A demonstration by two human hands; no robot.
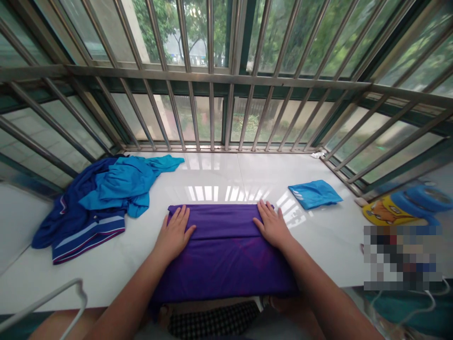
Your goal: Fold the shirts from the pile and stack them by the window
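Observation:
A purple garment (222, 257) lies folded on the white sill (219, 179) in front of me, its near edge hanging over the sill's front. My left hand (174, 232) lies flat on its upper left part, fingers spread. My right hand (272, 224) lies flat on its upper right part, fingers stretched out. Both hands press the folded top flap and hold nothing.
A heap of blue garments (102, 198) lies at the left of the sill. A small folded light-blue garment (314, 193) lies at the right. Metal window bars (212, 80) close off the back and sides. A white hanger (53, 297) shows at the lower left. A yellow and blue thing (399, 208) sits at the far right.

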